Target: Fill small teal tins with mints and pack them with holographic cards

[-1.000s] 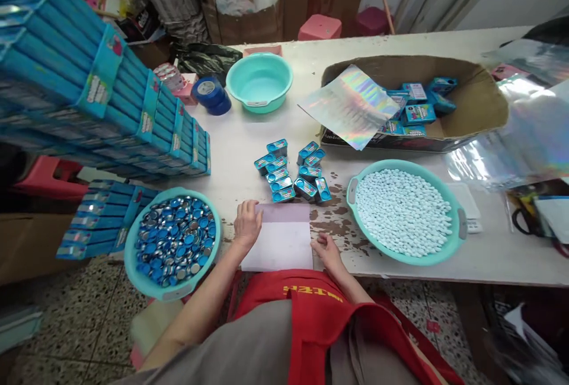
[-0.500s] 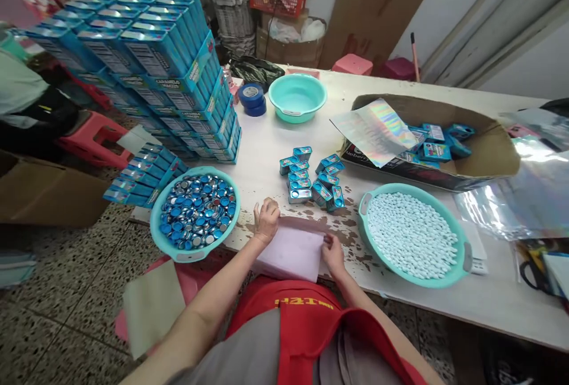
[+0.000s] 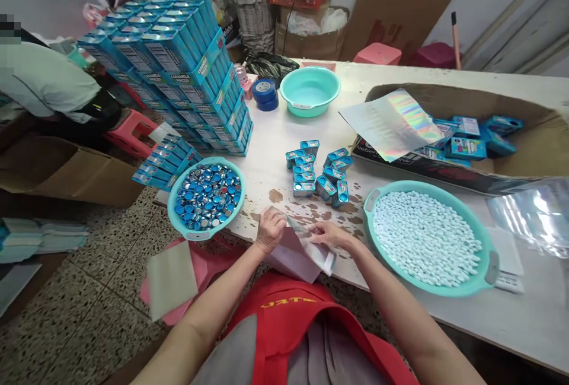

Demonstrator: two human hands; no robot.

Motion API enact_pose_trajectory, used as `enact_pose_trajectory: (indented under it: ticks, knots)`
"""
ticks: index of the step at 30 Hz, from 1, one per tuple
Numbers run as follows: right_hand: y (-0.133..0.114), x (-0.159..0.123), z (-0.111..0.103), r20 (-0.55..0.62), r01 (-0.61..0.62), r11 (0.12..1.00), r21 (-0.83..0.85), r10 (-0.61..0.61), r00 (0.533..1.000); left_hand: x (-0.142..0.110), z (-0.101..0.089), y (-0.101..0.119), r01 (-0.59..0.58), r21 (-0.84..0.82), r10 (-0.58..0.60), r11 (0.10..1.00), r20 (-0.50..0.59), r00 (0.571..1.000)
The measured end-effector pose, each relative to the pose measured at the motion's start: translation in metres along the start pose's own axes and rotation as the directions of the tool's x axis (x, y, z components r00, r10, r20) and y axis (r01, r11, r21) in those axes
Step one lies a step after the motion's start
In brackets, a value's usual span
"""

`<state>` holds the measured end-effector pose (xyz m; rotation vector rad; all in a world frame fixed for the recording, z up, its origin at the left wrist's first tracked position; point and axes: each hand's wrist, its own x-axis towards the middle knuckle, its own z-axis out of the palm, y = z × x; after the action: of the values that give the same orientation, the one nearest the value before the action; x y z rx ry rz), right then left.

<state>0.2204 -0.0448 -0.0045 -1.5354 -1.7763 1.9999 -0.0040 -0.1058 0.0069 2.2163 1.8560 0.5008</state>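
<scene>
"Left hand (image 3: 272,229) first: what is it doing?"

"Its fingers are gripping the upper left corner of a pale sheet (image 3: 291,248), which is lying bent at the table's near edge, just in front of the red apron (image 3: 284,308)."

"And the right hand (image 3: 326,235)?"

"It's resting at the sheet's raised right part, fingers bent; whether it's pinching, I cannot tell. Something glossy is showing there, perhaps clear film (image 3: 326,260)."

"How far along, then?"

"Midway with this sheet, I'd judge: it's bending up, neither lying flat nor looking finished. Small tins (image 3: 304,188) are standing beyond it in two loose clusters, none touching it. I'm not making out whether their tops are closed."

"Where is room showing?"

"Mostly straight ahead: worn tabletop is showing between hands and tins. On the left, a basin (image 3: 198,235) of blue and silver caps (image 3: 208,198) is seemingly jutting past the table edge. On the right, a basin (image 3: 438,291) of white pellets (image 3: 424,236) is sitting near the right forearm."

"Farther back?"

"An open carton (image 3: 444,178) is bounding the right, a tall stack of blue boxes (image 3: 208,94) is walling the left, and another basin (image 3: 310,109) is standing between."
</scene>
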Motion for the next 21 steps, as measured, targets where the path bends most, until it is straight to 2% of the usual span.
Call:
enact_pose_trajectory:
  ticks: [2, 4, 5, 7, 10, 13, 16, 19, 20, 21]
  knots:
    - [0.004, 0.003, 0.008, -0.04, -0.013, 0.995, -0.097, 0.009, 0.999, -0.003, 0.001, 0.002, -0.012, 0.006, 0.011, 1.0, 0.058, 0.998]
    - [0.008, 0.004, 0.006, -0.123, -0.051, 0.984, -0.17, 0.03, 0.992, -0.003, 0.001, 0.002, 0.012, 0.016, -0.013, 1.0, 0.112, 0.994]
    - [0.009, 0.005, 0.001, -0.172, -0.075, 0.976, -0.205, 0.04, 0.984, 0.001, 0.001, 0.002, 0.061, 0.022, -0.063, 0.998, 0.117, 0.991]
    - [0.01, 0.005, -0.016, -0.304, -0.147, 0.949, -0.28, 0.057, 0.951, 0.017, -0.002, -0.001, 0.232, 0.004, -0.232, 0.973, 0.088, 0.969]
    - [0.007, 0.004, -0.04, -0.494, -0.249, 0.9, -0.358, 0.044, 0.869, 0.069, -0.005, -0.006, 0.488, -0.181, -0.482, 0.854, 0.079, 0.873]
    - [-0.004, 0.004, -0.044, -0.568, -0.264, 0.861, -0.434, -0.034, 0.822, 0.134, -0.003, -0.009, 0.64, -0.419, -0.629, 0.644, 0.186, 0.755]
    - [-0.031, 0.018, -0.036, -0.577, -0.145, 0.837, -0.528, -0.228, 0.784, 0.182, 0.005, -0.01, 0.733, -0.513, -0.676, 0.447, 0.343, 0.652]
    - [-0.074, 0.052, -0.037, -0.611, -0.049, 0.819, -0.572, -0.386, 0.691, 0.201, 0.014, -0.012, 0.775, -0.499, -0.653, 0.389, 0.444, 0.614]
    - [-0.089, 0.066, -0.041, -0.626, -0.059, 0.821, -0.568, -0.385, 0.678, 0.203, 0.016, -0.013, 0.785, -0.484, -0.658, 0.386, 0.452, 0.602]
    - [-0.103, 0.08, -0.047, -0.639, -0.096, 0.833, -0.546, -0.339, 0.691, 0.205, 0.018, -0.014, 0.797, -0.466, -0.669, 0.384, 0.454, 0.588]
